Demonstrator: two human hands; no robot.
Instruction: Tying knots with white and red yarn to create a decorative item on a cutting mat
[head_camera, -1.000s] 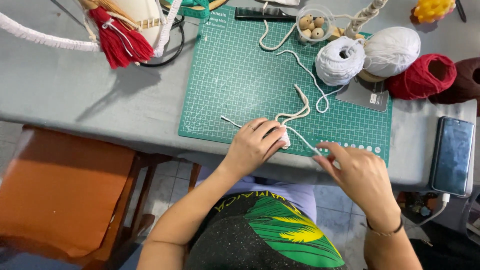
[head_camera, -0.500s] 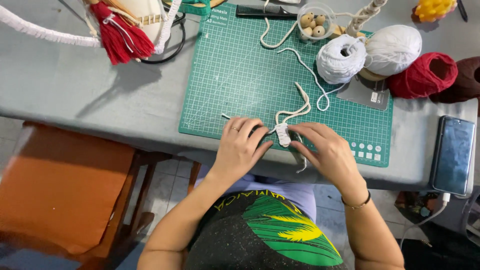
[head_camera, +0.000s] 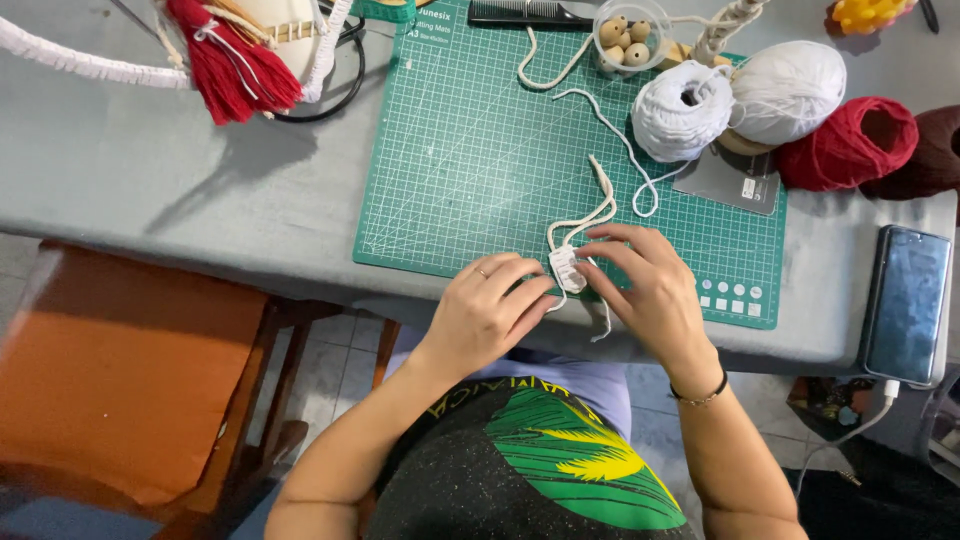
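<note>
White cotton cord (head_camera: 590, 215) lies on the green cutting mat (head_camera: 460, 170), and its knotted piece (head_camera: 566, 268) sits at the near edge of the mat, exactly between the two hands. The left hand (head_camera: 485, 315) comes from the left side and pinches the knotted piece with its fingertips; a ring is on one finger. The right hand (head_camera: 650, 290) comes from the right side and its fingers close on the same piece from above, so both hands grasp it together. A loose end of the cord hangs down under the right hand, over the edge of the grey table (head_camera: 200, 190). Far from the hands, balls of white yarn (head_camera: 740, 100) and a red ball (head_camera: 848, 143) rest near a phone (head_camera: 906, 302).
</note>
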